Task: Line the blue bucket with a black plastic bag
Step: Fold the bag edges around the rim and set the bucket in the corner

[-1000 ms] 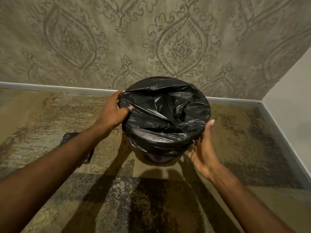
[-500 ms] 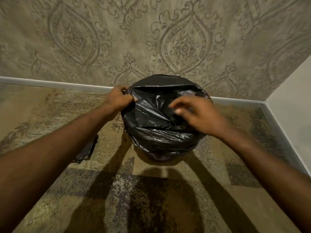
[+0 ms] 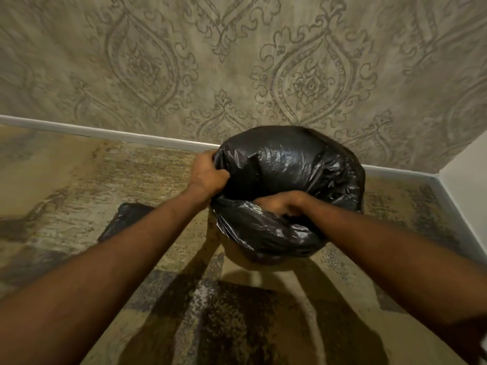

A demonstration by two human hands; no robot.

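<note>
From the head camera, the black plastic bag [image 3: 287, 191] is draped over the bucket so fully that no blue shows; the bucket's wall and rim are hidden under the plastic. It stands on the patterned carpet [image 3: 79, 185] just in front of the damask wall [image 3: 237, 61], near the room's corner. The left hand [image 3: 208, 173] is closed on a fold of the bag at its left edge. The right hand [image 3: 282, 204] reaches into the bag's mouth, fingers curled and partly buried in plastic; its grip cannot be told. Another dark plastic piece [image 3: 126, 219] lies on the carpet, mostly hidden behind the left forearm.
</note>
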